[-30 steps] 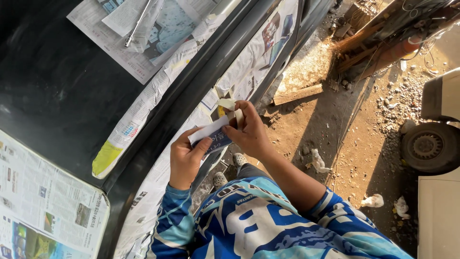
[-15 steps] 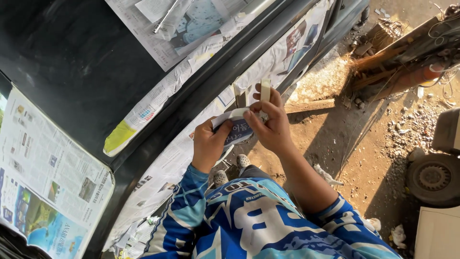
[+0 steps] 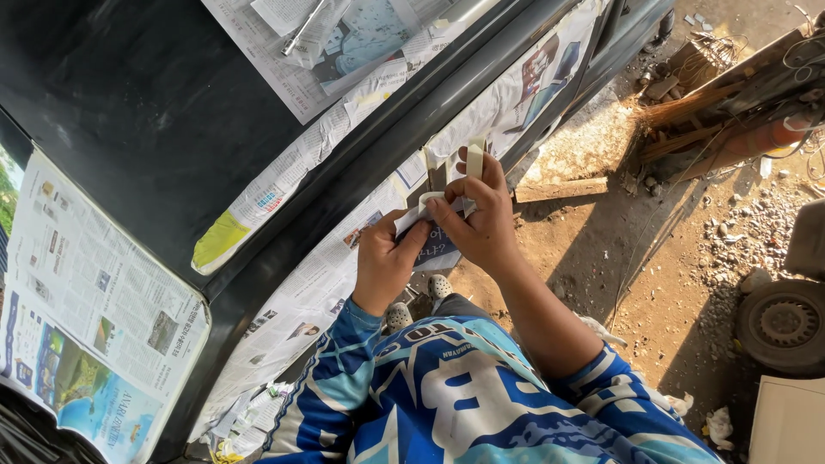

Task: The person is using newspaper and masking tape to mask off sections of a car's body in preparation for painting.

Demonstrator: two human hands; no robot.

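Note:
My left hand (image 3: 384, 262) pinches a folded piece of newspaper (image 3: 434, 241) against the side of a black car. My right hand (image 3: 483, 219) holds the same paper's upper edge, and a strip of pale masking tape (image 3: 474, 159) sticks up from its fingers. A second strip of tape (image 3: 427, 160) stands beside it. Both hands sit close together over the newspaper sheets (image 3: 344, 258) that cover the car's side below the dark roof (image 3: 129, 112). My sleeves are blue and white.
More newspaper (image 3: 86, 318) covers the windscreen at left and a window (image 3: 335, 43) at top. A wooden plank (image 3: 559, 189) lies on the dirt ground. Scrap and a broom (image 3: 730, 94) are top right, a tyre (image 3: 784, 325) at right.
The view shifted slightly, so the hands and car appear a little lower and to the right. Both hands still hold the paper, and the right hand's tape strip stands higher above the fingers.

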